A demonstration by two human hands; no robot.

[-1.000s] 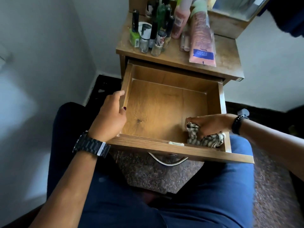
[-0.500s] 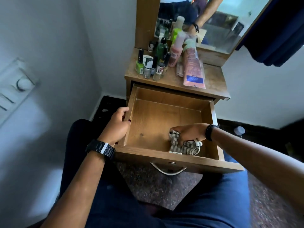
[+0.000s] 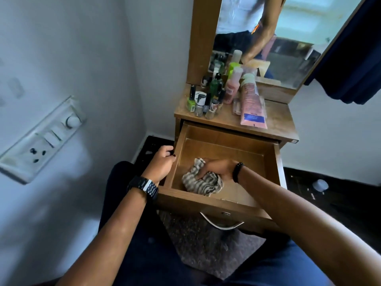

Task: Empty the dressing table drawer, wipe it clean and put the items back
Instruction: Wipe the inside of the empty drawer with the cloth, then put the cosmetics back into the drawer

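Inside the drawer (image 3: 224,139), the right hand (image 3: 218,168) clutches the striped cloth (image 3: 203,183) bunched beneath it.

- Drawer (image 3: 224,205): open at the top; bare floor along the rear and right walls.
- Striped cloth (image 3: 201,183) under the right hand (image 3: 216,169): fills the front-centre floor.
- Left hand (image 3: 161,164): grips the left wall, blocking that rim.
- Surface (image 3: 280,124): bottles (image 3: 208,102) and a pink tube (image 3: 252,106) crowd the left half; right part bare.
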